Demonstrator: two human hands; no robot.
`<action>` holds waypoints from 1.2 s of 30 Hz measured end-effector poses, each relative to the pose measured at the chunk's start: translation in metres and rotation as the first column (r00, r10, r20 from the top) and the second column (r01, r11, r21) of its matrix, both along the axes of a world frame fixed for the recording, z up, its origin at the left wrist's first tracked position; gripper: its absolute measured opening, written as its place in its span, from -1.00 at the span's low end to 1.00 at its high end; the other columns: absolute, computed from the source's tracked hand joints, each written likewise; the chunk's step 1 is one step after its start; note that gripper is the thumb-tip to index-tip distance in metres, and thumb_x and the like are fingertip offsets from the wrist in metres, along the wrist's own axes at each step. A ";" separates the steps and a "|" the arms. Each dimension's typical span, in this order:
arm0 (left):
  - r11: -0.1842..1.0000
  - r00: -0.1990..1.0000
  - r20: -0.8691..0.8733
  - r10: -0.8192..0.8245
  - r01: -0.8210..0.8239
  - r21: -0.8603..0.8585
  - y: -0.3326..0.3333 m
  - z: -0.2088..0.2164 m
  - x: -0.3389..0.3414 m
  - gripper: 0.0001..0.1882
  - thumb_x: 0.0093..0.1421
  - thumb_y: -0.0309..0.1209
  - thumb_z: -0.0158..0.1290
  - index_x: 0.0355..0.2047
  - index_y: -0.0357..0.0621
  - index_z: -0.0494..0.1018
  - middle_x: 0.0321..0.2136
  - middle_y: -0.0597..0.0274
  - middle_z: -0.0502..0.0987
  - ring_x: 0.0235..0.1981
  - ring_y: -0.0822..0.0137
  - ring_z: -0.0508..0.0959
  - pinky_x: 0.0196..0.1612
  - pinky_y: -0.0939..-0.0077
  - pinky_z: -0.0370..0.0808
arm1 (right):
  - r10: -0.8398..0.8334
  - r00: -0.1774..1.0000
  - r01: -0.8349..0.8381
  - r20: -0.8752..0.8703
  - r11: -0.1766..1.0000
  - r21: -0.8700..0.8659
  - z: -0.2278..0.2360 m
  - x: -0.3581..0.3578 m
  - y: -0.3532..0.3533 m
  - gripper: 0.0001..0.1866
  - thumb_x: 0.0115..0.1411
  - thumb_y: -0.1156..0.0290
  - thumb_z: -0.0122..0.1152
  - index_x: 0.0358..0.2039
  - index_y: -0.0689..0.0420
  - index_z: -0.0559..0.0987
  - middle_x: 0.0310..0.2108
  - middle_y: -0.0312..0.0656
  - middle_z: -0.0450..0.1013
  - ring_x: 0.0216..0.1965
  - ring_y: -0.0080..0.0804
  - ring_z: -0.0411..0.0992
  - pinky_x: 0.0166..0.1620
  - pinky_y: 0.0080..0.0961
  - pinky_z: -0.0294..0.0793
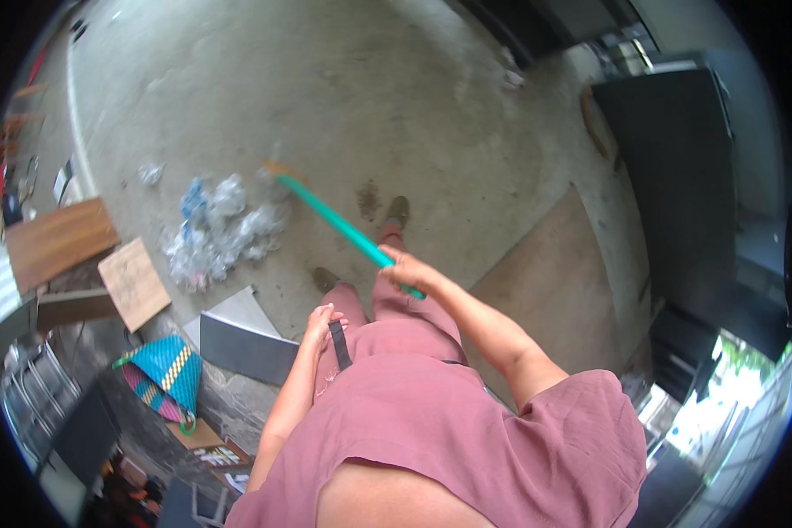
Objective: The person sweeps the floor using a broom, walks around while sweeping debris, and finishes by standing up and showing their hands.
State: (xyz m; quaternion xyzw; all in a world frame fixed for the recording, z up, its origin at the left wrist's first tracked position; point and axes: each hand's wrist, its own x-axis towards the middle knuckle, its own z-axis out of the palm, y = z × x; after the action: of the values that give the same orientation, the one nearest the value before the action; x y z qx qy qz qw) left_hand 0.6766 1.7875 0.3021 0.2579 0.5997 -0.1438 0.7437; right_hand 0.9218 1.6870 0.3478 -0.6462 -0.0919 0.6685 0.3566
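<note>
Head view. Item: one green stick (339, 225), straight, smooth and slender, ending in a blurred brown head (280, 167). Your right hand (405, 271) is closed around its near part, a short end projecting behind the grip; the stick slants forward and left, its head beside the plastic heap. Your left hand (324, 325) is loosely open, fingers half curled, beside a black strap (340, 344) at your waist; you cannot tell whether the two touch.

Item: one heap of crumpled plastic (238, 231), thin, clear and wrinkled, with a blue patch; a smaller clear scrap (151, 173) lies apart to its left.

To your left: a brown wood-grain board (62, 242); a paler, squarish wooden panel (135, 283); a dark grey panel (248, 348), smooth and oblong; a woven bag (172, 374), blue, pink and yellow, lying tilted.

Surface: grey concrete floor (343, 97), stained, with a dark spot near your shoe (399, 209). To your right, a flat brownish sheet (554, 282).

Room: large black furniture (678, 176) on the right, with bright daylight behind it at lower right.
</note>
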 end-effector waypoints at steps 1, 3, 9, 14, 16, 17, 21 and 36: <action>0.999 0.999 -0.009 -0.044 0.044 -0.006 -0.002 -0.005 0.014 -0.63 0.12 -0.24 -0.15 -0.15 -0.22 0.15 -0.41 0.06 0.40 -0.45 0.23 0.48 -0.46 0.42 0.47 | -0.036 0.998 0.032 -0.055 0.998 -0.062 0.025 0.007 -0.010 -0.37 -0.11 0.46 0.00 0.05 0.05 0.10 -0.73 -0.29 0.26 -0.75 -0.58 0.24 -0.70 -0.59 0.25; 0.989 0.988 -0.020 -0.150 0.150 0.008 -0.007 -0.011 0.052 -0.64 0.12 -0.22 -0.15 -0.17 -0.21 0.18 -0.42 0.09 0.41 -0.46 0.26 0.48 -0.47 0.43 0.46 | -0.135 0.984 0.124 -0.120 0.988 -0.091 0.057 0.027 -0.035 -0.40 -0.10 0.46 -0.01 0.03 0.02 0.13 -0.74 -0.32 0.22 -0.76 -0.61 0.21 -0.72 -0.62 0.22; 0.925 0.928 -0.017 -0.373 0.373 0.077 -0.027 -0.016 0.158 -0.68 0.11 -0.26 -0.13 -0.24 -0.25 0.22 -0.47 0.10 0.42 -0.60 0.29 0.48 -0.62 0.51 0.43 | -0.569 0.814 0.535 -0.113 0.812 -0.233 0.109 0.123 -0.142 -0.40 -0.05 0.44 -0.02 0.06 0.01 0.07 -0.67 -0.34 0.19 -0.73 -0.66 0.18 -0.72 -0.73 0.23; 0.863 0.876 -0.004 -0.482 0.476 0.172 -0.033 -0.010 0.227 -0.68 0.11 -0.27 -0.12 -0.27 -0.29 0.23 -0.52 0.07 0.41 -0.64 0.31 0.48 -0.64 0.53 0.42 | -0.701 0.666 0.745 0.255 0.612 -0.265 0.068 0.195 -0.251 -0.45 0.00 0.50 -0.09 0.03 -0.02 0.03 -0.66 -0.30 0.21 -0.76 -0.65 0.19 -0.77 -0.66 0.25; 0.831 0.859 -0.004 -0.512 0.496 0.250 -0.032 -0.006 0.250 -0.69 0.11 -0.27 -0.13 -0.27 -0.30 0.24 -0.52 0.06 0.41 -0.63 0.30 0.48 -0.61 0.52 0.44 | -0.797 0.545 0.834 0.258 0.488 -0.257 0.021 0.236 -0.292 -0.63 0.01 0.48 -0.09 -0.13 0.04 0.12 -0.71 -0.27 0.21 -0.78 -0.58 0.20 -0.78 -0.63 0.24; 0.846 0.865 0.000 -0.501 0.490 0.210 -0.029 -0.007 0.255 -0.68 0.12 -0.28 -0.14 -0.25 -0.32 0.22 -0.50 0.05 0.41 -0.61 0.28 0.48 -0.57 0.53 0.45 | -0.852 0.453 0.883 0.264 0.388 -0.264 -0.001 0.262 -0.301 -0.73 0.02 0.48 -0.08 -0.24 0.08 0.15 -0.73 -0.27 0.21 -0.80 -0.55 0.20 -0.79 -0.61 0.23; 0.889 0.898 0.041 -0.438 0.425 0.170 -0.033 -0.012 0.288 -0.65 0.12 -0.28 -0.16 -0.19 -0.31 0.16 -0.43 0.01 0.38 -0.53 0.19 0.48 -0.44 0.41 0.49 | -1.000 -0.021 0.902 0.009 -0.023 -0.430 -0.083 0.376 -0.354 -0.89 0.04 0.45 -0.08 -0.48 0.17 0.22 -0.79 -0.24 0.21 -0.84 -0.48 0.19 -0.80 -0.58 0.20; 0.962 0.935 0.229 -0.269 0.271 0.023 -0.020 0.015 0.539 -0.72 0.13 -0.30 -0.17 -0.24 -0.23 0.18 -0.39 0.08 0.36 -0.45 0.25 0.46 -0.42 0.48 0.47 | -0.756 0.615 0.738 -0.224 0.652 -0.174 0.041 0.344 -0.165 -0.34 -0.02 0.52 -0.08 0.11 0.01 -0.05 -0.70 -0.32 0.18 -0.76 -0.63 0.17 -0.75 -0.70 0.18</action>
State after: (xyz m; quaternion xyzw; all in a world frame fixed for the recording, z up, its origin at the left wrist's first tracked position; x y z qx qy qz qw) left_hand 1.2157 1.7678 0.3176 0.3494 0.4677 -0.2161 0.7826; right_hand 1.2663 1.5224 0.3884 -0.5367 0.2577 0.5449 0.5904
